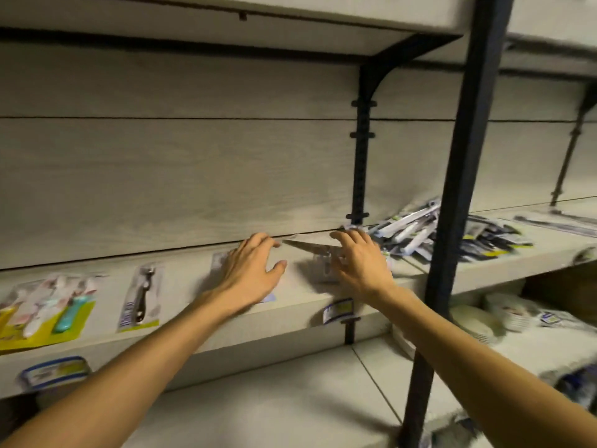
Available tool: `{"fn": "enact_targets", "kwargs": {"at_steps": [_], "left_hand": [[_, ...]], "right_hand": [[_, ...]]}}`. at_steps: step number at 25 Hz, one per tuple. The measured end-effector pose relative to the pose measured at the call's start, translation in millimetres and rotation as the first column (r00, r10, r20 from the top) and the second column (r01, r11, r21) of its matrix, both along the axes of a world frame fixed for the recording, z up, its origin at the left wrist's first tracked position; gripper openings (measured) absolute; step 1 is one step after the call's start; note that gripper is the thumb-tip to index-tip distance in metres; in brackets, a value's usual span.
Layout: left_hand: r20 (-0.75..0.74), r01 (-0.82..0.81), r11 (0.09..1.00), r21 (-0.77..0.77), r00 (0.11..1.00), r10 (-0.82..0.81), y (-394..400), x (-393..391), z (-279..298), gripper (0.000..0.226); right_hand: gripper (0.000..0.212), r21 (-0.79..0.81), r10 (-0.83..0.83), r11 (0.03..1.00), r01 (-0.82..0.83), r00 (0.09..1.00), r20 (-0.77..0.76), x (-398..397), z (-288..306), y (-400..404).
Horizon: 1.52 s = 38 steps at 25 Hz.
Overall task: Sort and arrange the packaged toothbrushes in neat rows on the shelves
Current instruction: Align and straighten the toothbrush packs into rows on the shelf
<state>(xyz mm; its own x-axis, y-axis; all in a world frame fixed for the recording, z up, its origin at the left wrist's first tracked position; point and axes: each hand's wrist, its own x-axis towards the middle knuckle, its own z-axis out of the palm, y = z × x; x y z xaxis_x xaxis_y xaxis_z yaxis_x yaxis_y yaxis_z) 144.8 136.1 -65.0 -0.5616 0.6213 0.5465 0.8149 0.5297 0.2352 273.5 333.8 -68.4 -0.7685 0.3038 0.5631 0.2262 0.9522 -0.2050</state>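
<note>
On the shelf (290, 305) mid-frame, unsorted toothbrush pile (416, 234) centre-right, I flatten my left hand (250, 276) on one pack (223, 260), right hand (361, 263) fingers spread over a clear pack (323, 266), grip unclear; best squared flush with the row.

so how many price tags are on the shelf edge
2: one tag at the far left below the yellow pack, one tag under the right hand. Arms may hide others.
</note>
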Motion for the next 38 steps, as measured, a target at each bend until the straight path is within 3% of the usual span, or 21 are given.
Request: {"fn": "enact_targets", "kwargs": {"at_steps": [4, 10, 15, 21, 26, 32, 35, 38], "left_hand": [[0.023, 0.073, 0.997, -0.035, 0.997, -0.072, 58.3, 7.8, 3.4, 0.046], [0.169, 0.026, 0.998, -0.058, 0.985, -0.016, 114.4, -13.5, -2.5, 0.061], [0.207, -0.059, 0.998, -0.03, 0.976, 0.064, 138.2, -27.7, -20.0, 0.044], [-0.033, -0.136, 0.981, -0.141, 0.991, 0.133, 147.1, -35.0, -18.5, 0.035], [-0.095, -0.084, 0.971, 0.223, 0.99, 0.108, 142.2, -40.7, -16.4, 0.019], [0.224, -0.151, 0.8, 0.581, 0.974, 0.021, 140.8, -33.1, -4.4, 0.016], [0.45, -0.218, 0.631, 0.745, 0.862, -0.234, 141.5, -35.0, 0.2, 0.009], [0.612, -0.32, 0.622, 0.715, 0.716, -0.336, 140.5, -38.7, -3.9, 0.006]], "right_hand": [[0.057, -0.086, -0.144, 0.986, 0.144, 0.99, -0.001, 15.2, 0.0, 44.2], [0.084, -0.128, -0.18, 0.972, 0.199, 0.973, 0.146, 3.2, -20.9, 60.1], [0.083, -0.123, -0.217, 0.963, 0.239, 0.961, 0.174, 2.5, -20.1, 62.7], [0.077, -0.152, -0.188, 0.965, 0.214, 0.968, 0.168, 3.0, -21.9, 64.3], [0.064, -0.186, -0.184, 0.96, 0.208, 0.973, 0.14, 3.9, -22.9, 65.1], [0.05, -0.242, -0.158, 0.952, 0.185, 0.979, 0.126, 3.6, -23.7, 65.3], [0.046, -0.245, -0.161, 0.952, 0.184, 0.981, 0.112, 3.8, -24.2, 65.3], [0.047, -0.273, -0.182, 0.941, 0.201, 0.979, 0.093, 5.3, -22.1, 62.9]]}}
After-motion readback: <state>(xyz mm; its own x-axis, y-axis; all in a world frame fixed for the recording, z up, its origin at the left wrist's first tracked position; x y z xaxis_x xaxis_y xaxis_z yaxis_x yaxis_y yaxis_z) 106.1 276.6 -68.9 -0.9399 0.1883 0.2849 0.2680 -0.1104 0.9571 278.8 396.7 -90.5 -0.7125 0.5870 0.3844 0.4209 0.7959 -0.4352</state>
